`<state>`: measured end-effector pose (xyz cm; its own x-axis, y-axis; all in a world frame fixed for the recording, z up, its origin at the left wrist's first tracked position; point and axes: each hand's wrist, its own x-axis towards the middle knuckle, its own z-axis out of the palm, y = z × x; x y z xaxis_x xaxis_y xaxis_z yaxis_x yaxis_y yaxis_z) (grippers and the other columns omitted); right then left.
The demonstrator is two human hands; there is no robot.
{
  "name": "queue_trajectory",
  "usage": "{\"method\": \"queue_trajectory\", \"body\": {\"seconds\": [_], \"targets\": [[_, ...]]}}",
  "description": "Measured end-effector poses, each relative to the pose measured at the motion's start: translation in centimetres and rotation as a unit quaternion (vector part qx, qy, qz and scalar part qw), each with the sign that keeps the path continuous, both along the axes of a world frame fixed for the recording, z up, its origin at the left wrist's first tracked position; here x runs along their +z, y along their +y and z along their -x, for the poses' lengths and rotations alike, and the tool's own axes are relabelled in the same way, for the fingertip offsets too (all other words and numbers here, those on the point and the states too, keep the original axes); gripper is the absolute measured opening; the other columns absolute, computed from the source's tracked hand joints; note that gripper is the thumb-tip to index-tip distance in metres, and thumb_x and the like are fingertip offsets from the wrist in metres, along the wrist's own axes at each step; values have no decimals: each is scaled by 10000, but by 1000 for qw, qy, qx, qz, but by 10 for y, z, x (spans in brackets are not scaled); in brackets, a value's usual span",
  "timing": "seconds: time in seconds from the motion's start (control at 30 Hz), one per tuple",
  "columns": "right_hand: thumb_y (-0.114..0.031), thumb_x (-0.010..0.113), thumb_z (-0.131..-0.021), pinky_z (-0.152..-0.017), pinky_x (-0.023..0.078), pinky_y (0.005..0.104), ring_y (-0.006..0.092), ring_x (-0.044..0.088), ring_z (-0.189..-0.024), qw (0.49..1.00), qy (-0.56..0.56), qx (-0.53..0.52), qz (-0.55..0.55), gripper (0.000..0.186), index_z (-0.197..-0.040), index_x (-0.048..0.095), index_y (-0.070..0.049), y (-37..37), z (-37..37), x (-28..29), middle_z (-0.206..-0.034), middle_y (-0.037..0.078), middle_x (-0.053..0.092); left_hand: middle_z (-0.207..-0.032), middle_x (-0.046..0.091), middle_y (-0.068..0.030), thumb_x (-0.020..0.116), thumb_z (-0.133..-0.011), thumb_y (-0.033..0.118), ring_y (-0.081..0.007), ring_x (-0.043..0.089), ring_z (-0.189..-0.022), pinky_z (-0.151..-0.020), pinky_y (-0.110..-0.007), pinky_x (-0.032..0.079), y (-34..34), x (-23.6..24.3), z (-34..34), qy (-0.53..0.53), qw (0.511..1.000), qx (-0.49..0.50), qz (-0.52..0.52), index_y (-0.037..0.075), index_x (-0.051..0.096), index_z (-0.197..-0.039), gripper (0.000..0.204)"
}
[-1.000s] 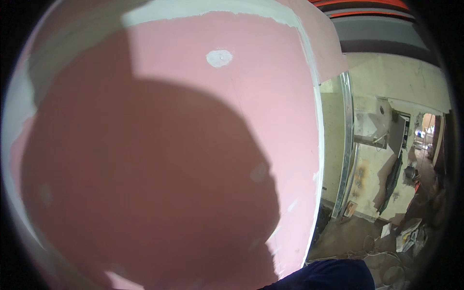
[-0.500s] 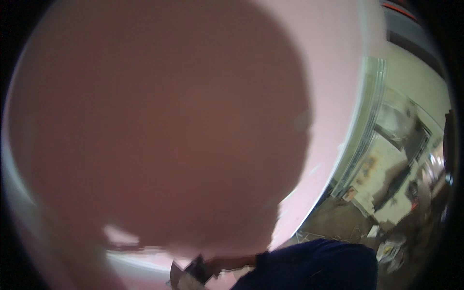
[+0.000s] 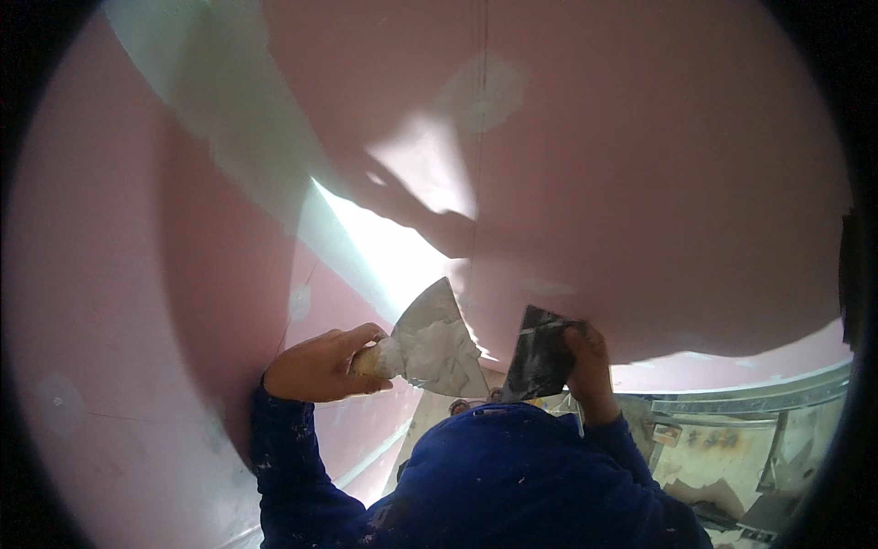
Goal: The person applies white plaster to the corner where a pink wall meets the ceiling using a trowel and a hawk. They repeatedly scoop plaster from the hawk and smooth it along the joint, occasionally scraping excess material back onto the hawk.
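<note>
In my left hand [image 3: 315, 368] is the handle of a broad putty knife [image 3: 416, 316]. Its fan-shaped blade points right and carries a thick smear of pale filler. My right hand [image 3: 593, 371] grips a dark, flat rectangular blade [image 3: 538, 355], with the thumb and fingers at its right edge. The two tools are close together but apart, in front of my chest. Pink plasterboard [image 3: 658, 210] fills most of the view beyond them, with a pale filled band [image 3: 256, 160] running diagonally at the upper left.
Round filler patches [image 3: 482, 96] dot the pink boards, and a thin vertical joint crosses them. Bright light falls in a wedge [image 3: 375, 242] near the corner. Down at the lower right, a cluttered floor area holds stained pale boards [image 3: 709, 448] beside a metal-looking track [image 3: 722, 403].
The view has swung, and the large shadow on the pink board has shifted. Both hands and the filler-loaded putty knife now show clearly; earlier only part of an arm and a dark blade showed low down.
</note>
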<state>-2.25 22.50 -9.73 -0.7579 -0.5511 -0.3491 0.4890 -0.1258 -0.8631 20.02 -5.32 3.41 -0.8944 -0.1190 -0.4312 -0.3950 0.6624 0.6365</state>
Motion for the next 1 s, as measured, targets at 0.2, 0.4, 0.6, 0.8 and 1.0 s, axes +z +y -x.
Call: {"method": "queue_trajectory", "body": {"seconds": [0.2,0.4,0.6,0.8,1.0], "targets": [[-68,612,-891,-913,511,400,252,622,-984,865,394,299,-86,312,-1203,611,-69,8,-16,77,-1110,114,647,-958,716,-187,788,-809,283,-288,712,-773,-755,-390,569,-6,-5,-1,3,999,-32,21,20,598,-1142,465],[-91,655,-841,-932,483,410,245,582,-1073,627,671,363,-156,394,-1230,614,-136,-16,-29,102,-1197,57,621,-922,721,-172,796,-794,259,-284,713,-764,-742,-371,575,-2,-2,3,-16,999,-21,32,15,646,-1101,420],[-67,630,-812,-962,440,408,232,570,-1098,567,710,378,-176,428,-1220,632,-196,-19,-30,108,-1211,16,625,-917,721,-169,802,-784,247,-284,714,-767,-735,-377,571,1,-2,4,-19,999,-7,42,16,645,-1109,428],[-37,595,-813,-969,419,409,231,568,-1109,535,712,412,-192,441,-1210,648,-224,-18,-32,111,-1215,2,630,-926,721,-175,799,-781,233,-292,715,-794,-769,-392,557,1,-4,7,-14,999,9,47,15,645,-1116,428],[-92,620,-871,-973,453,419,246,610,-1066,615,622,475,-95,422,-1282,589,-182,2,-1,128,-1187,57,649,-927,720,-184,787,-787,213,-279,717,-804,-778,-387,554,7,3,6,-6,997,49,60,12,644,-1128,421]]}}
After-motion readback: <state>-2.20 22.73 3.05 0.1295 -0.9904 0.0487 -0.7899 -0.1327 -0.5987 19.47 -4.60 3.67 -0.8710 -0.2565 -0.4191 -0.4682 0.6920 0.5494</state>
